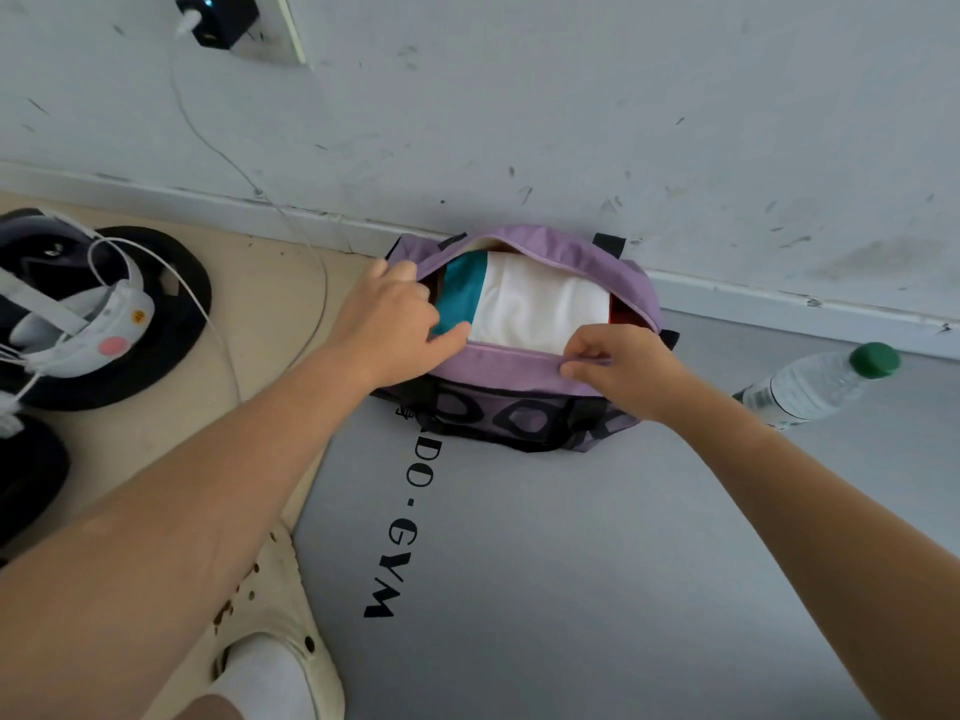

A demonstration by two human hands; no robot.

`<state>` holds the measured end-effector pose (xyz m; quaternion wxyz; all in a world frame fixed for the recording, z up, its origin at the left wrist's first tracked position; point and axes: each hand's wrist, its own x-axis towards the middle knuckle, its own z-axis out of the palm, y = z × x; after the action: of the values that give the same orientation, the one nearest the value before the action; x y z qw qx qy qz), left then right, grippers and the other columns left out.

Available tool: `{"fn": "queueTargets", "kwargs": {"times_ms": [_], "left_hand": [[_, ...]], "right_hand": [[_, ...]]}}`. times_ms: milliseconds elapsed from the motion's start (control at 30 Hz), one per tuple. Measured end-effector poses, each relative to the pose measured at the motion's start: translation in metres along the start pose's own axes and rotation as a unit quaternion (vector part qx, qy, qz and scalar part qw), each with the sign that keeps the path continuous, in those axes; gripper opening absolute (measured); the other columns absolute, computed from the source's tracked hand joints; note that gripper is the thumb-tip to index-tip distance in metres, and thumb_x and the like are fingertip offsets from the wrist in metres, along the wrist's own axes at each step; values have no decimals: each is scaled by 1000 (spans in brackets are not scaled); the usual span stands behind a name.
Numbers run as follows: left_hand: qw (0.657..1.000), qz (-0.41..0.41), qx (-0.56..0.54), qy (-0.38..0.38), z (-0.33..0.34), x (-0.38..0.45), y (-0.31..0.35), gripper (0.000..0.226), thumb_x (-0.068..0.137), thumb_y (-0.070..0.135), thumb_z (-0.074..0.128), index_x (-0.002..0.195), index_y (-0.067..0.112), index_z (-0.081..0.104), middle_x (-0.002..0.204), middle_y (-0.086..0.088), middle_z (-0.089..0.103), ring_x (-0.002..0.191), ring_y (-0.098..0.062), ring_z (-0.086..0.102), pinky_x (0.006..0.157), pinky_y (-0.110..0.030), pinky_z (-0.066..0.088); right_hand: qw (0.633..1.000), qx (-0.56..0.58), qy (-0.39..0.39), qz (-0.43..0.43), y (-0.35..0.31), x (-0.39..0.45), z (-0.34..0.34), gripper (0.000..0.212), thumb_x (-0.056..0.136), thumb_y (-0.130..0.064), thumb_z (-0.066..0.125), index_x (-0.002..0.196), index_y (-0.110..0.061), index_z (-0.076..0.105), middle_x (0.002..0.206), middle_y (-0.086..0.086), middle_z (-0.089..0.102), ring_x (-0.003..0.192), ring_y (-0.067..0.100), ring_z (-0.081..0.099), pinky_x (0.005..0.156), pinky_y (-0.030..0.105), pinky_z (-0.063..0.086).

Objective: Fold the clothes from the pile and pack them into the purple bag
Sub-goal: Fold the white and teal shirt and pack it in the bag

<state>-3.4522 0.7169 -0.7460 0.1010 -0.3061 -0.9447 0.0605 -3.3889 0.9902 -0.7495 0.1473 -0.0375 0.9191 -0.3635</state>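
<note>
Nearest to us, at the bottom left, our foot in a white sock and cream clog [291,615] rests at the edge of the grey mat [571,563], which carries black lettering. Both bare forearms reach away from us across this mat toward the purple bag [519,376], which lies on the floor against the base of the wall [571,122], its long axis running left to right.

Our right hand [618,368] sits on the near lip of the bag's opening, a little right of centre, with fingers curled and pinching the purple edge, perhaps at the zip, though we cannot tell whether a zip pull is in the pinch. Our left hand [400,324] is at the left end of the opening, fingers bent over that end of the bag and the thumb lying along the near lip beside the clothes; it seems to steady the bag.

Inside, folded clothes fill the gap: a white garment [540,309] in the middle, a teal one [460,288] to its left, a sliver of red at the right end. No pile shows, so we judge the packing nearly done, and any closing move would run along the bag's length between the two hands.

Right of the bag lies a water bottle [815,381] with a green cap. Far left sit black round objects and a white headset [78,324], with a cable [291,215] climbing to a wall socket.
</note>
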Motion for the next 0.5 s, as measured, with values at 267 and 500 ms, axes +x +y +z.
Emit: {"fn": "queueTargets", "kwargs": {"times_ms": [267,500], "left_hand": [[987,-12,-74,-146,13,18,3,84,88,74,5,65,18,64,76,-3,68,113,-32,52,94,-39,41],[992,-66,50,-98,9,8,-16,68,94,67,18,130,18,48,109,-10,70,95,-29,64,86,-42,34]], "right_hand": [[978,-210,7,-12,26,8,-7,39,92,-59,45,66,-30,49,65,-5,59,74,15,57,96,36,31],[901,-427,69,30,56,-4,-29,57,83,-76,24,69,-28,51,78,-11,54,81,15,52,99,45,22]]}}
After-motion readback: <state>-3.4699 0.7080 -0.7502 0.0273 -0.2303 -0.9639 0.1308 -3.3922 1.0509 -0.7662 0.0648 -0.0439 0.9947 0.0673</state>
